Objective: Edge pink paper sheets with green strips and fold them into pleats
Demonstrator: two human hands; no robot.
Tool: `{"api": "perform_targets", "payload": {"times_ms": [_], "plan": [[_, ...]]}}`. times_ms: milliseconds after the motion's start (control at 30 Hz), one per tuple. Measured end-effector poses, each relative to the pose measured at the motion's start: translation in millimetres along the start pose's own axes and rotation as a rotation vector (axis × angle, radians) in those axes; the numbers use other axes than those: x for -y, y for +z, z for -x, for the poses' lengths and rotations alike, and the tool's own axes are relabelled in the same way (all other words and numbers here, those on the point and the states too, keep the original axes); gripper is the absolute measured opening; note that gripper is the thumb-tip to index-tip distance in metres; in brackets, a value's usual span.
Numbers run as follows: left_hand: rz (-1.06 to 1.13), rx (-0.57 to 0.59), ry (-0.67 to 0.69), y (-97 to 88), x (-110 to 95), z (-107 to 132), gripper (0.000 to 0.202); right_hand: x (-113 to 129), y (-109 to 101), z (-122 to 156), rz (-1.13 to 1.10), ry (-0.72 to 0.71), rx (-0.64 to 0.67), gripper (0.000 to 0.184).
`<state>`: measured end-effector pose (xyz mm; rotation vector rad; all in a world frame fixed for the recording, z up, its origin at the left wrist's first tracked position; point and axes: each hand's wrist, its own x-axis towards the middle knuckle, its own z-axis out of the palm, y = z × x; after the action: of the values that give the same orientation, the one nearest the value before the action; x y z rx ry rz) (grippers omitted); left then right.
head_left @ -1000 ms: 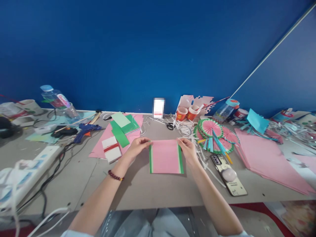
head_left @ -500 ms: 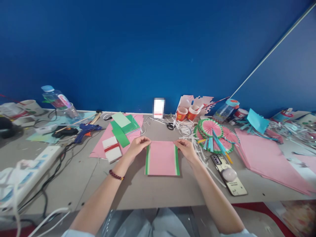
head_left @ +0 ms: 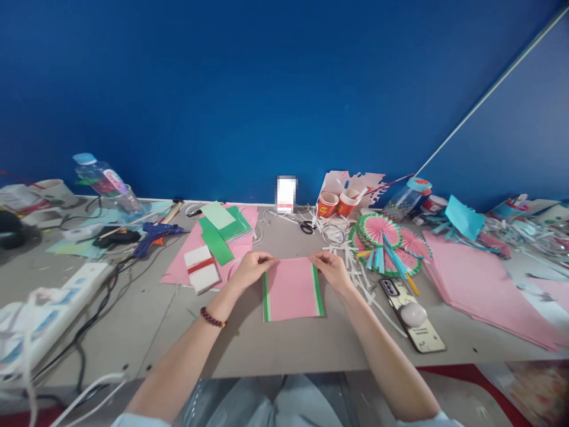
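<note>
As L hand (head_left: 251, 270) & R hand (head_left: 331, 273) pinch corners, flat pink sheet (head_left: 291, 292), green-edged

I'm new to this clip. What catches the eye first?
The left hand and right hand pinch the far edge of a pink sheet with green side strips, flat on the table. To its right lie watermelon fans and a phone; a blue wall fills the back.
</note>
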<state>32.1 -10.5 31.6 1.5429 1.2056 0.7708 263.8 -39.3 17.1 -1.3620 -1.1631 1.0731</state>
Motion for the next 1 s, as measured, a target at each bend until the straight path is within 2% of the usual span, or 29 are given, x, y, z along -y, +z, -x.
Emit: {"api": "perform_targets", "payload": {"times_ms": [133, 267, 433, 567, 767, 1000], "plan": [[0.007, -0.031, 0.015, 1.2, 3, -2, 0.024, 2, 3, 2, -0.009, 0.002, 0.017, 0.038], [0.03, 0.012, -0.012, -1.2, 4, -3, 0.028, 4, 2, 2, -0.043, 0.004, 0.011, 0.038], [0.118, 0.0, 0.025, -7.1, 9, -6, 0.039, 2, -5, -1, -0.065, 0.033, -0.049, 0.04], [0.124, 0.005, -0.019, -8.8, 12, -8, 0.034, 2, -8, -2, -0.063, 0.032, -0.058, 0.041], [0.071, -0.076, 0.023, -7.5, 19, -12, 0.028, 3, -7, -1, -0.057, 0.043, -0.06, 0.042], [0.068, -0.151, 0.092, -5.7, 21, -14, 0.031, 1, -5, -2, -0.077, 0.059, -0.04, 0.04]]}}
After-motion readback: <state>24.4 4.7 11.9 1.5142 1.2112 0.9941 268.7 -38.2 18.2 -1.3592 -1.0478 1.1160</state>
